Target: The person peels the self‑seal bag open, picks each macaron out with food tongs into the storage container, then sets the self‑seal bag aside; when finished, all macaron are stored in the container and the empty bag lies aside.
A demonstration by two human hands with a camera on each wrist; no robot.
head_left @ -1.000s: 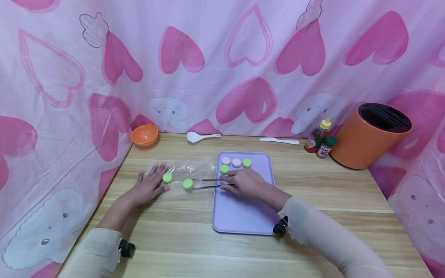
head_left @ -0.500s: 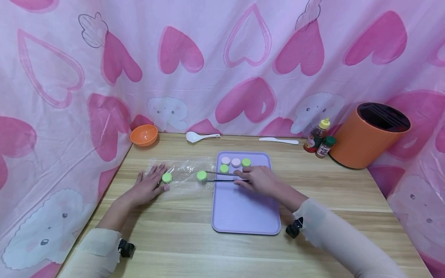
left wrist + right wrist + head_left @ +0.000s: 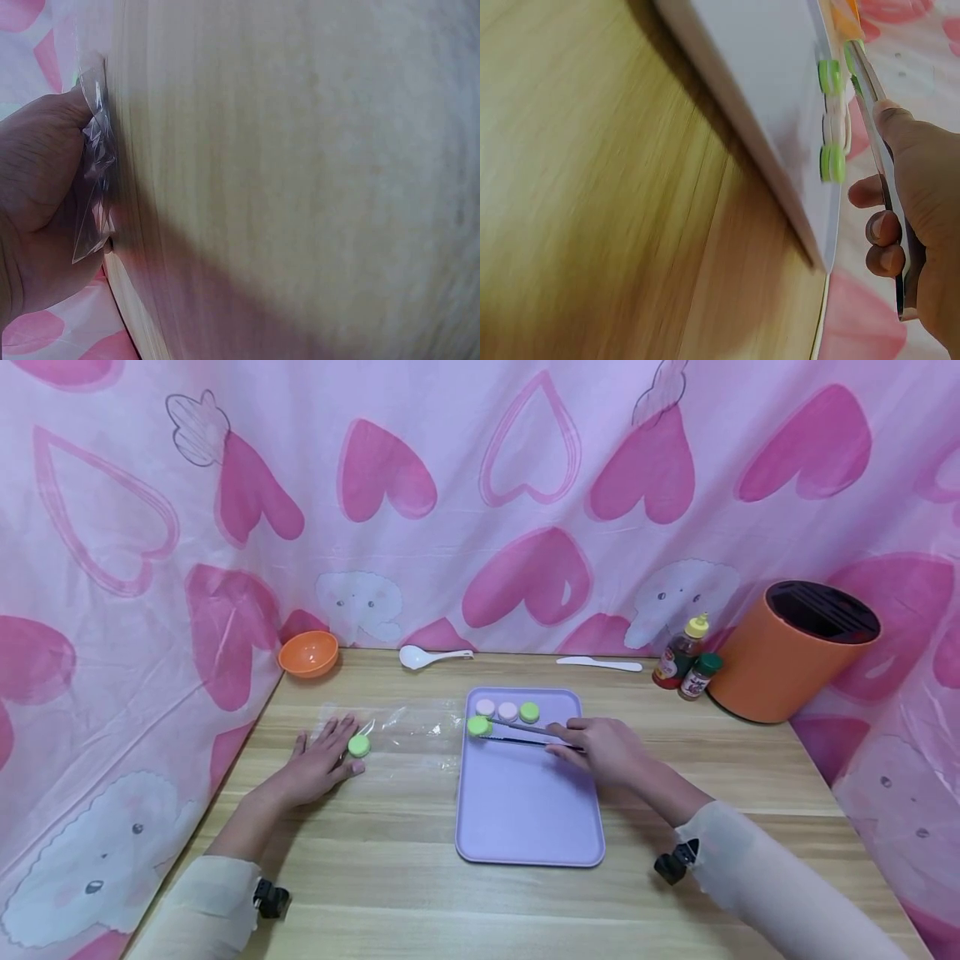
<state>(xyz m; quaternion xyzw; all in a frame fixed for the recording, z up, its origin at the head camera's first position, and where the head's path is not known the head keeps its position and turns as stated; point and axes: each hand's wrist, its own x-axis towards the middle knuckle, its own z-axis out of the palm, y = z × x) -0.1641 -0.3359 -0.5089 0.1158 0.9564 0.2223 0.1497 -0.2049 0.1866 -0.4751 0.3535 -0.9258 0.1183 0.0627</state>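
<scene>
My right hand (image 3: 607,750) grips metal tongs (image 3: 867,73), whose tips pinch a green macaron (image 3: 477,727) over the upper left of the lilac tray (image 3: 525,818). It overlaps another green macaron there, mostly hidden in the head view. Two pale pink macarons, the left one (image 3: 485,707) by the tray's edge, and a green macaron (image 3: 529,712) form the row behind. My left hand (image 3: 318,768) lies flat with spread fingers on a clear plastic bag (image 3: 412,731). A single green macaron (image 3: 359,745) sits by its fingertips on the bag.
An orange bowl (image 3: 309,654), a white spoon (image 3: 431,657) and a white knife (image 3: 600,663) lie along the table's back edge. At the back right stand a sauce bottle (image 3: 677,656), a green-capped jar (image 3: 699,677) and an orange knife block (image 3: 787,652). A pink curtain (image 3: 420,552) hangs behind.
My right hand has drawn the tongs and the pinched green macaron rightward and slightly back, from above the plastic bag to over the tray. The left hand stays in place.
</scene>
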